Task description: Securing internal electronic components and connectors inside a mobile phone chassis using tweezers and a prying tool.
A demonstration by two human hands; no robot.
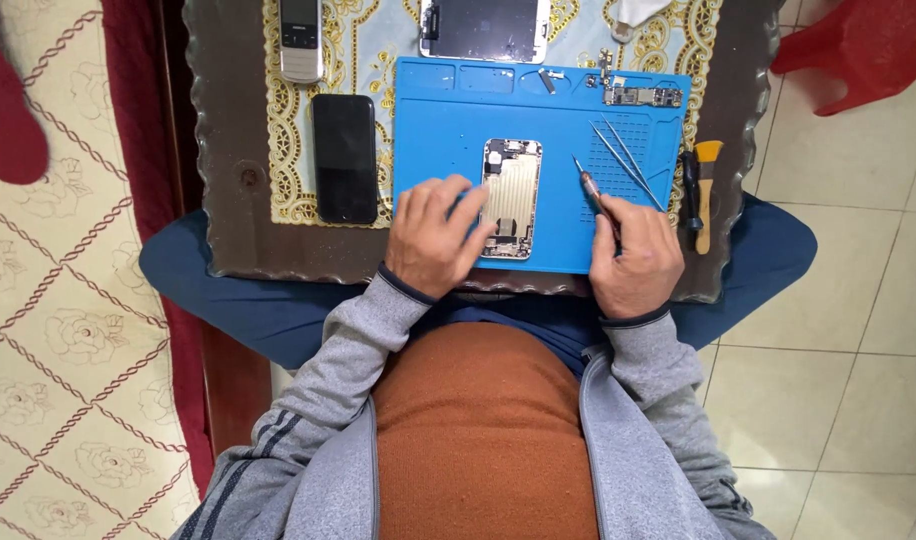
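Nearest the camera are the person's orange top and grey sleeves, leading to a small dark table with a wavy edge (228, 200). The left hand (433, 235) lies flat and loosely spread on the near part of a blue work mat (438, 120), its fingertips resting against the left edge of an opened phone shell (510, 198). That shell lies face up in the middle of the mat, its silver inside showing. The right hand (633, 265) sits at the mat's near right corner, closed around a thin screwdriver (590, 185) whose tip points up and away, just right of the shell and apart from it.

Just beyond the right hand a pair of tweezers (628, 165) lies slanted on the mat's dotted patch. Right of the mat, on the table, lie a dark tool and an orange-ended pry tool (706, 190). Left of the mat lies a black phone (345, 158), face up on a gold lace cloth.

Farther off, a small circuit board (643, 96) lies at the mat's far right corner. Beyond the mat's far edge are a detached screen panel (486, 28) and, to the left, a silver keypad phone (301, 38).
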